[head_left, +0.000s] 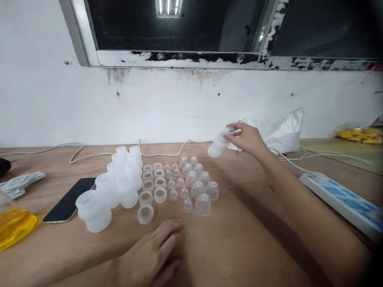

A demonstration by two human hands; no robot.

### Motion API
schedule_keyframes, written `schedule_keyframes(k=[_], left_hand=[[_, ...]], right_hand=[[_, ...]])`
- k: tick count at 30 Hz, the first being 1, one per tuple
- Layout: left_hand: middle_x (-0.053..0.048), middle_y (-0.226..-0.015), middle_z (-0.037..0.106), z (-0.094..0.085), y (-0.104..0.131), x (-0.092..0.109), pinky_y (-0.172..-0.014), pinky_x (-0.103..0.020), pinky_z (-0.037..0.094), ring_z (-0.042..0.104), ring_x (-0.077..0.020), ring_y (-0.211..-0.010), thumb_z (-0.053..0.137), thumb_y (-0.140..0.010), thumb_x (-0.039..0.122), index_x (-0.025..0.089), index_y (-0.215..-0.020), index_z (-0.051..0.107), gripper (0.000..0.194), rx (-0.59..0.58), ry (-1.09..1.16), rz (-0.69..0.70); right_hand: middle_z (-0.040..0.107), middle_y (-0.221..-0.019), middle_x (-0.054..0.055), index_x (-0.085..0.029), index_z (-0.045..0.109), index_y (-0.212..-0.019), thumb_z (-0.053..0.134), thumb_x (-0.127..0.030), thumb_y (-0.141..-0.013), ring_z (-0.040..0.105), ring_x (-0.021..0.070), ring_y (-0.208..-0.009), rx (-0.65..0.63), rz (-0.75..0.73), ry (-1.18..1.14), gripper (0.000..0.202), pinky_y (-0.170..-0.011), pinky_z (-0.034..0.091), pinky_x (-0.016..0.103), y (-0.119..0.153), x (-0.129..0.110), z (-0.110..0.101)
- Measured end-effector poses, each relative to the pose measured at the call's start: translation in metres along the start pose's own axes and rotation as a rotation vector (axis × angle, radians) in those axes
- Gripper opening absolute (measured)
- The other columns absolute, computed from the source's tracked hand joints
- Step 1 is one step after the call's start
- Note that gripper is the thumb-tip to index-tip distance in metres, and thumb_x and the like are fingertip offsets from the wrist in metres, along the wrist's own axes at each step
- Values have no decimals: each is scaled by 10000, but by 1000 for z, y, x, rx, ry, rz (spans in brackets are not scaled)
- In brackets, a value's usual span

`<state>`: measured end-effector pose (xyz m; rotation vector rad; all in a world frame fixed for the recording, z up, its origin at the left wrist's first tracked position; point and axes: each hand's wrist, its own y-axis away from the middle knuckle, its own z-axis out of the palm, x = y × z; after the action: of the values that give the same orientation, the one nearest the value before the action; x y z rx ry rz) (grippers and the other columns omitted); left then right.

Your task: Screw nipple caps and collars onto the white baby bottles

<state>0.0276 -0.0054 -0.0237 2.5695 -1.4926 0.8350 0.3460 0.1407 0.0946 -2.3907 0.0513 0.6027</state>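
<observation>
The right hand [247,137] pinches a bottle [217,146] slanting down-left from its fingertips; the left hand [154,251], half-curled, palm hidden, contents unclear, lies near the rings [140,217].

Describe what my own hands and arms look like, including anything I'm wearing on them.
Your left hand and right hand are both ungloved. No sleeve shows on the visible part of your left forearm or right forearm. I see no watch, bracelet or ring.
</observation>
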Motion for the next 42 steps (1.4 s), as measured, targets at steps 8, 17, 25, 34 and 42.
schedule_keyframes(k=[8,17,25,34,42], left_hand=[[-90,-1258,418,-1,-2,0,-982,-283,356,374,-182,-1172,423,-792,131,168,-1136,381,348,-36,-108,59],[-65,-1190,476,-6,-6,5,-994,-269,341,417,-167,-1125,417,-801,140,159,-998,491,211,-86,-109,52],[-64,-1188,473,-6,-5,5,-997,-260,331,412,-162,-1126,413,-800,136,161,-1008,489,223,-90,-93,43],[-68,-1187,472,-6,-5,4,-990,-277,343,415,-175,-1119,422,-788,135,162,-1028,474,246,-87,-91,50],[-74,-1197,466,-8,-7,6,-989,-272,344,421,-175,-1118,413,-796,141,157,-1015,480,230,-105,-98,41]], right_hand=[[578,-947,136,-125,584,-1078,512,-300,-686,571,255,-807,-61,-31,326,435,-795,419,371,-1,29,27],[596,-951,157,-90,572,-1094,511,-301,-704,565,260,-858,-94,-4,309,447,-802,408,347,-6,43,41],[593,-993,158,-94,540,-1130,513,-313,-712,565,257,-872,-102,0,306,473,-788,413,341,-9,48,47],[603,-983,152,-82,477,-1177,512,-331,-717,579,244,-818,-108,-5,296,525,-790,410,347,-9,54,51],[559,-1028,160,-97,410,-1225,483,-350,-719,547,266,-903,-106,-2,285,570,-784,407,357,-4,56,56]])
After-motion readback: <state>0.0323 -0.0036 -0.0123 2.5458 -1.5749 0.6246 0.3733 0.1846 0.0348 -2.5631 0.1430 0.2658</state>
